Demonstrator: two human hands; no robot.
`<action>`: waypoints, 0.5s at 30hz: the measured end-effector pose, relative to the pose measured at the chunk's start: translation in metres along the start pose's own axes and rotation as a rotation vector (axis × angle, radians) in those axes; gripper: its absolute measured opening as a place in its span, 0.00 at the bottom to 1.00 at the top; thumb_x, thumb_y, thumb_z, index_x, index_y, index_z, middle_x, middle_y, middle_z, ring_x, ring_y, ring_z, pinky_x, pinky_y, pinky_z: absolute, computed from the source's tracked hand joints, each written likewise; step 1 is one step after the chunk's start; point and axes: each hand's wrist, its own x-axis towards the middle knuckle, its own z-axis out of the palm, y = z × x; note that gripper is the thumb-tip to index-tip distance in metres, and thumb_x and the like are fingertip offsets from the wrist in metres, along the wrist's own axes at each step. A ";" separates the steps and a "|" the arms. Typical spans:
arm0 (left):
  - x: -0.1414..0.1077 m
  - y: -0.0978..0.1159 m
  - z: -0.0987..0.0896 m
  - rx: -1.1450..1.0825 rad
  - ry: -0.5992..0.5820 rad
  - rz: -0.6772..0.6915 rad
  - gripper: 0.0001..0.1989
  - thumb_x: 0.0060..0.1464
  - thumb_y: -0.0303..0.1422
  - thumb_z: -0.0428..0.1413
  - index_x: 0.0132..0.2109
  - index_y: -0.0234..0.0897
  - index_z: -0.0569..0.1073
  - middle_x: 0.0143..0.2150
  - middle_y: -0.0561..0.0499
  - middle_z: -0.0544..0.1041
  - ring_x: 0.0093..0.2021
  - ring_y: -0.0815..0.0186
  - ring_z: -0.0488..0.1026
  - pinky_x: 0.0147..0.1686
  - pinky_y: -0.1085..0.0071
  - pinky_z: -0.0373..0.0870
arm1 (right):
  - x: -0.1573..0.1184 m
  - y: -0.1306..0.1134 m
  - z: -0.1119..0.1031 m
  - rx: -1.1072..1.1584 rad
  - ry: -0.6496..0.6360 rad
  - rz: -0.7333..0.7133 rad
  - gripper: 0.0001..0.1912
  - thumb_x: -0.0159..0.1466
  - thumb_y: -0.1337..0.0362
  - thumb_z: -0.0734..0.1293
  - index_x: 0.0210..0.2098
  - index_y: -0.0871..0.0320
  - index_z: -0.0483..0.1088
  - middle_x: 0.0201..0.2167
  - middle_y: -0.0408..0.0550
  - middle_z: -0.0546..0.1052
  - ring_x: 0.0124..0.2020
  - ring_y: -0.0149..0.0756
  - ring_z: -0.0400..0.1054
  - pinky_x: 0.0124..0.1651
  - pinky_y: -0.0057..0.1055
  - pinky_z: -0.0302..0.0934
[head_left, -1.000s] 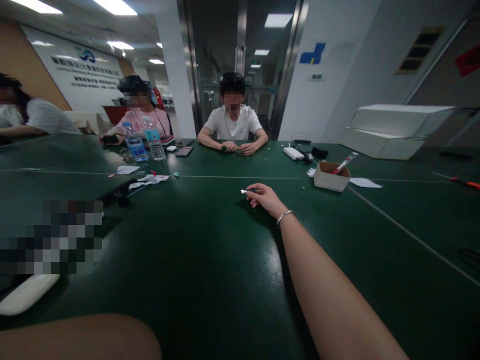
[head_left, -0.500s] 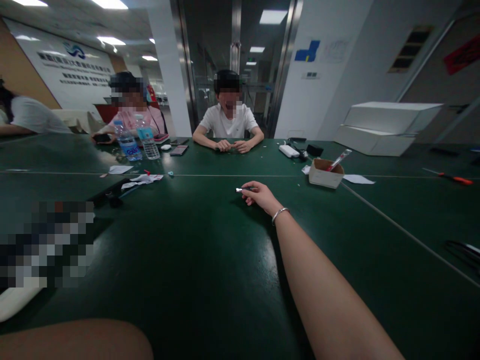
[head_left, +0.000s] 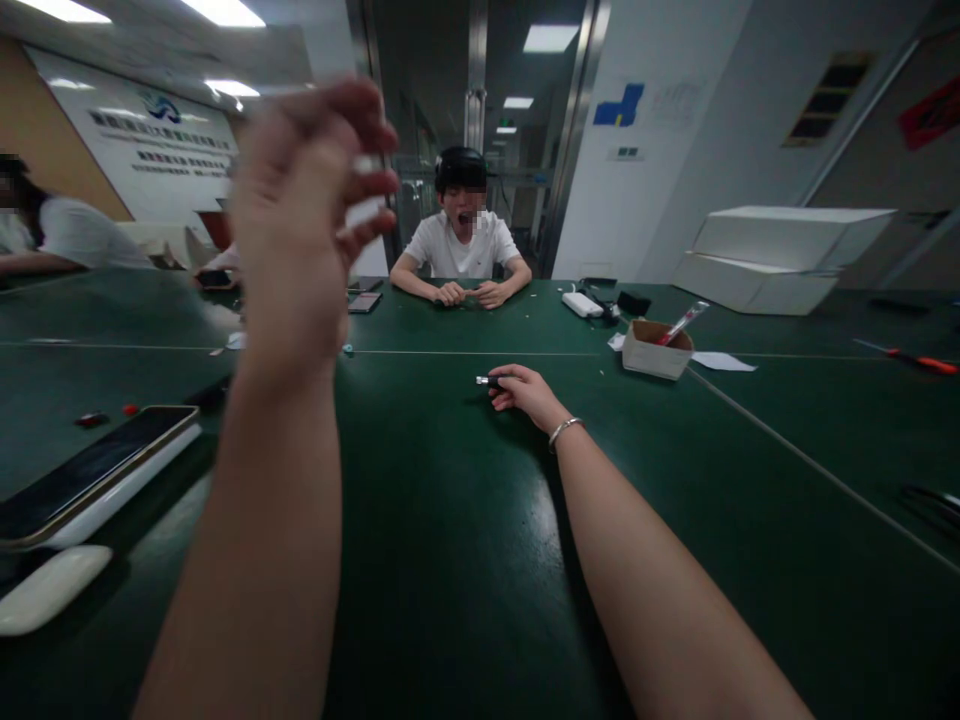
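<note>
Right hand [head_left: 529, 395]: pinching silver-tipped piece [head_left: 487, 381], toward far edge of table [head_left: 435, 560]
Left hand [head_left: 307, 200]: raised, fingers spread, blurred

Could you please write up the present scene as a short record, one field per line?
Right hand: holds a small slim black object with a silver tip
Left hand: raised above the table, blurred; cannot tell whether it holds anything
Surface: glossy dark-green table
Table, left: black-screened rectangular phone, near a rounded ivory object
Table, right: small open pale cardboard box; screwdriver with red-and-black handle
Opposite: seated person in white T-shirt
</note>
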 end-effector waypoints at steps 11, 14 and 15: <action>-0.090 -0.174 0.071 0.002 -0.344 -0.909 0.08 0.55 0.35 0.59 0.40 0.35 0.73 0.37 0.47 0.76 0.30 0.69 0.73 0.28 0.74 0.72 | 0.003 0.001 0.000 -0.028 -0.016 -0.013 0.06 0.64 0.73 0.66 0.41 0.61 0.68 0.22 0.42 0.76 0.17 0.25 0.70 0.21 0.20 0.68; -0.101 -0.178 0.073 -0.035 -0.347 -0.879 0.08 0.56 0.35 0.58 0.38 0.34 0.72 0.30 0.50 0.74 0.27 0.70 0.73 0.25 0.77 0.69 | 0.004 0.002 0.000 -0.057 -0.022 -0.009 0.06 0.63 0.70 0.68 0.41 0.61 0.68 0.21 0.43 0.76 0.17 0.25 0.69 0.21 0.21 0.67; -0.103 -0.178 0.073 -0.028 -0.351 -0.847 0.07 0.56 0.34 0.58 0.37 0.33 0.72 0.28 0.50 0.73 0.27 0.71 0.72 0.24 0.77 0.69 | 0.004 0.002 0.000 -0.066 -0.023 -0.011 0.06 0.63 0.69 0.68 0.40 0.61 0.68 0.21 0.43 0.76 0.16 0.25 0.69 0.20 0.21 0.67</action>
